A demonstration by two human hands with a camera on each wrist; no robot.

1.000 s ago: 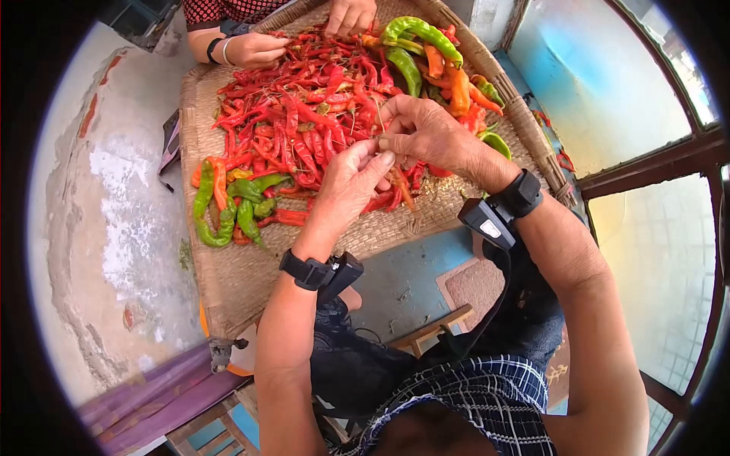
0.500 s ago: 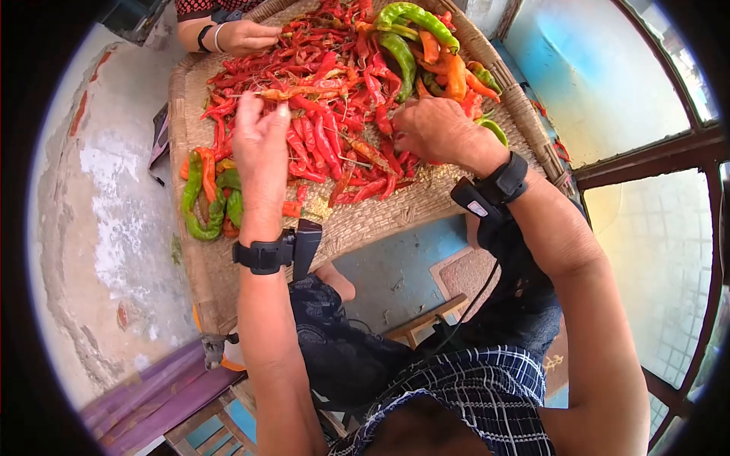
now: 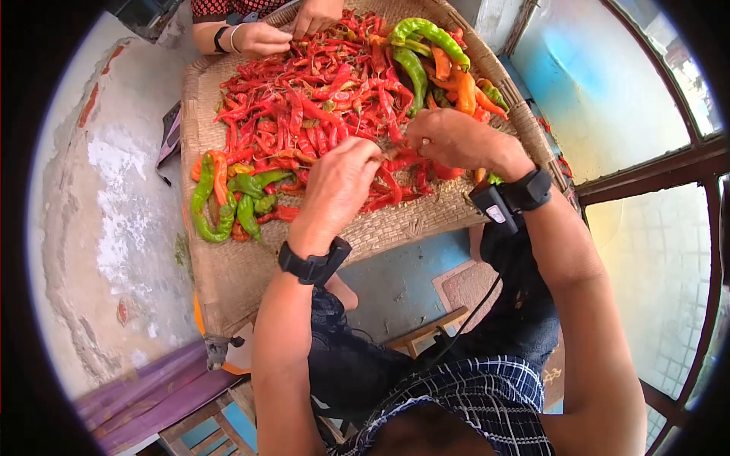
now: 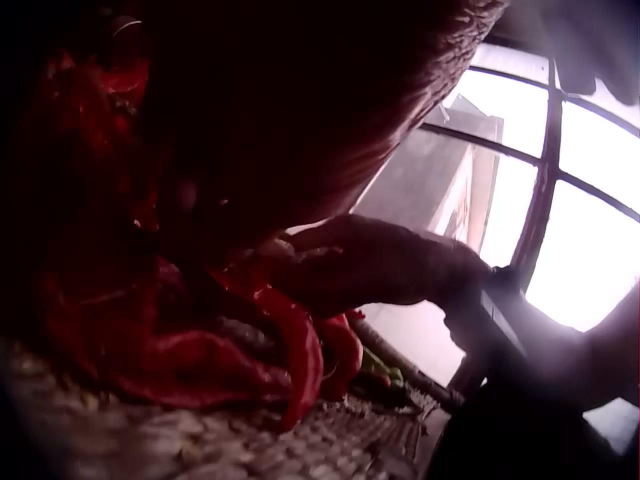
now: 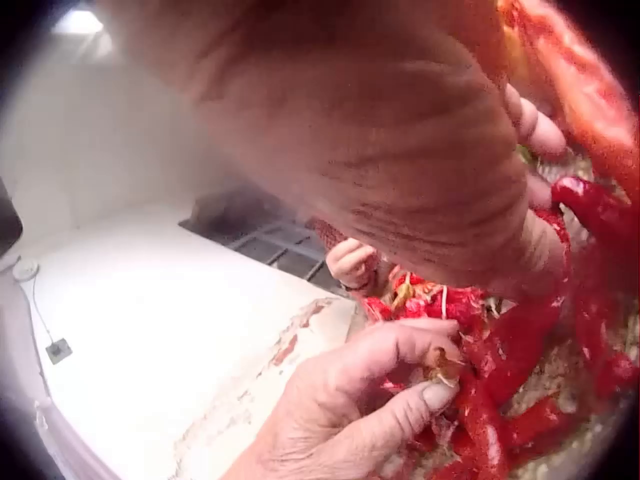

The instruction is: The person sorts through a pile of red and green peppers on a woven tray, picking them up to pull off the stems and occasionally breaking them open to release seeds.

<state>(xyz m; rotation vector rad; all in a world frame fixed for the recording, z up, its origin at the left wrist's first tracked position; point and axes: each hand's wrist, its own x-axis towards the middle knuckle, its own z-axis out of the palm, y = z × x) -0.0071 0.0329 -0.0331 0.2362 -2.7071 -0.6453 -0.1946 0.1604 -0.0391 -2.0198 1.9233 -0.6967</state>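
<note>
In the head view my left hand [image 3: 338, 190] is bent over the near side of a heap of red chili peppers [image 3: 319, 114]. The right wrist view shows its thumb and forefinger pinching the brownish stem end [image 5: 440, 368] of a red chili. My right hand [image 3: 464, 142] is close beside it, fingers curled down at the heap's right edge. A red chili [image 5: 515, 345] stretches from beside the left fingertips to under the right hand, which grips it; most of the right fingertips are hidden behind the hand. In the left wrist view, red chilies [image 4: 300, 350] hang below the right hand.
A woven tray [image 3: 220, 281] bears the heap. Green peppers [image 3: 204, 201] lie at its left, orange [image 3: 465, 91] and green ones at its far right. Across the tray another person's hands [image 3: 258, 38] work at the chilies. A window [image 3: 601, 83] borders the right, a worn wall [image 3: 122, 197] the left.
My left hand went left over the heap, holding an orange-red chili near its fingertips, then came back toward the right hand. The right hand dipped to the heap. The other person's second hand reappeared.
</note>
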